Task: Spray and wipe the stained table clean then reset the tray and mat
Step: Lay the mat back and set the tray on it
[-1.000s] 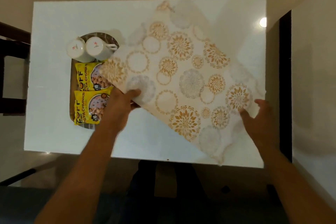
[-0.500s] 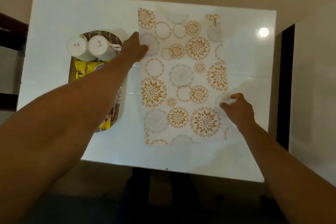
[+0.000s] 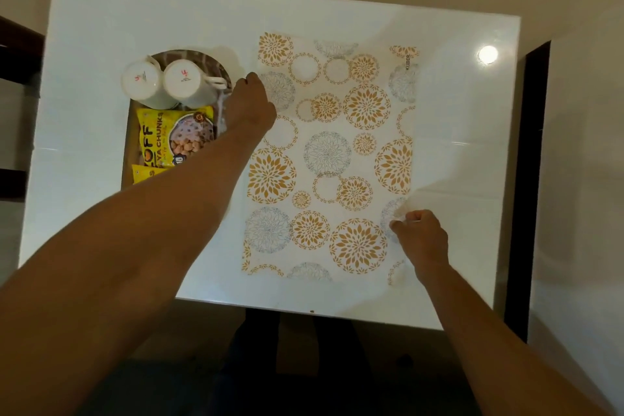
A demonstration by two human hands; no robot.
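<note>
Looking down from the head view: thin rectangular mat printed with gold and grey floral circles (image 3: 332,159), lying flat across the centre-right of the glossy white table (image 3: 101,27). Left hand (image 3: 251,103), reaching up to the mat's upper-left edge, fingers curled over that edge and pressing it down, seemingly to pin or square that side; whether the edge is pinched cannot be told. Right hand (image 3: 420,240), at the lower right of the frame, closed in a pinch on the mat's right edge near the lower corner, that bit slightly lifted, probably to tug out slack and align the sheet with the table edge.

Just left of the mat, in the upper-left part of the frame: dark oval tray (image 3: 223,73), partly hidden under the left forearm, carrying 2 white ceramic cups (image 3: 162,83) turned upside down side by side, and below them 2 yellow snack packets (image 3: 175,135). Tray rim close beside the mat edge, so little room for shifting leftward.

No stain visible on the bare tabletop; judged as the final reset step, mat nearly settled.
</note>
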